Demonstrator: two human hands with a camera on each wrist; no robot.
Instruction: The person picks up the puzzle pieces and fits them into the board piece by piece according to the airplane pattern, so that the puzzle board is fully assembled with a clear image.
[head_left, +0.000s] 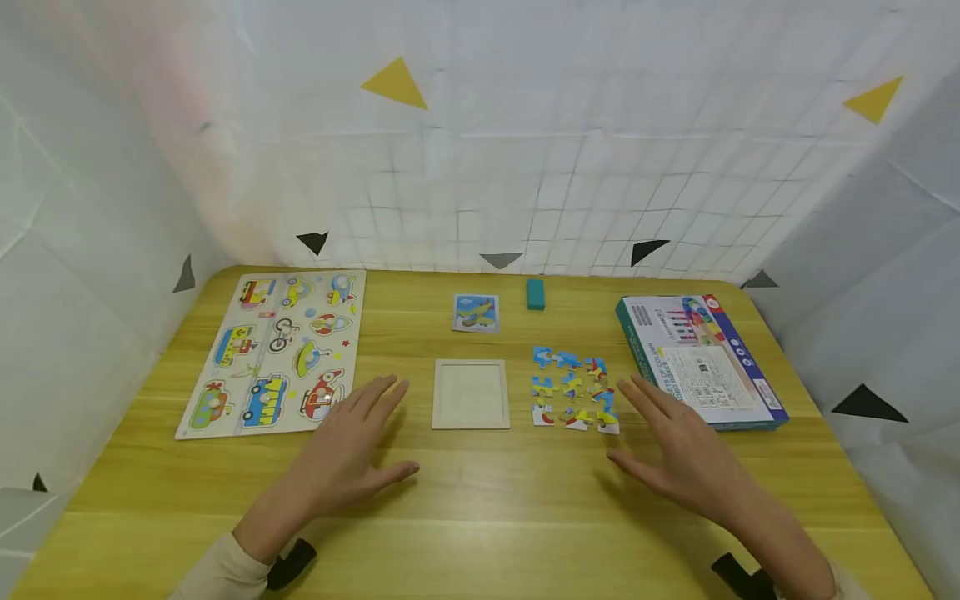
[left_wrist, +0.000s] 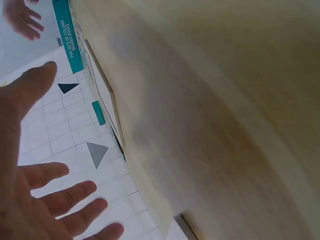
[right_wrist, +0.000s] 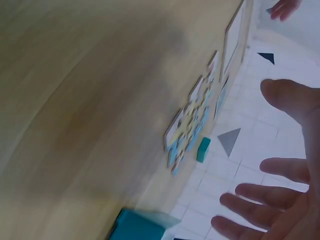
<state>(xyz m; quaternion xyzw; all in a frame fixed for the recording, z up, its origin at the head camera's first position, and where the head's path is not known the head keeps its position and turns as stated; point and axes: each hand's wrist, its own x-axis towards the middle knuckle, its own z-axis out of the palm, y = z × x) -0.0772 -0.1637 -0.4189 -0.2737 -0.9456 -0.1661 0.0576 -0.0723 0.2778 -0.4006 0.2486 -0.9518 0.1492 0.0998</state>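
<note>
A yellow wood-grain worktop (head_left: 480,517) is carrying everything; its far edge is forming twelve o'clock, its middle the dial's centre. A vehicle puzzle board (head_left: 283,363) is lying flat at ten o'clock. A teal-sided box (head_left: 705,367) with a printed top is resting at two, near the edge. The left hand (head_left: 348,454) is hovering over the worktop at nine, near the board, its released fingers spreading apart. The right hand (head_left: 678,454) is hovering at three, its fingers likewise released and its fingertips pointing towards ten, near the jigsaw pieces. A square wooden tray (head_left: 471,395) is lying just towards twelve from the centre. An airplane picture card (head_left: 476,313) is lying beyond it at twelve; a teal block (head_left: 536,294) is sitting at one. The jigsaw pieces (head_left: 571,384) are lying in loose rows at two, between tray and box.
</note>
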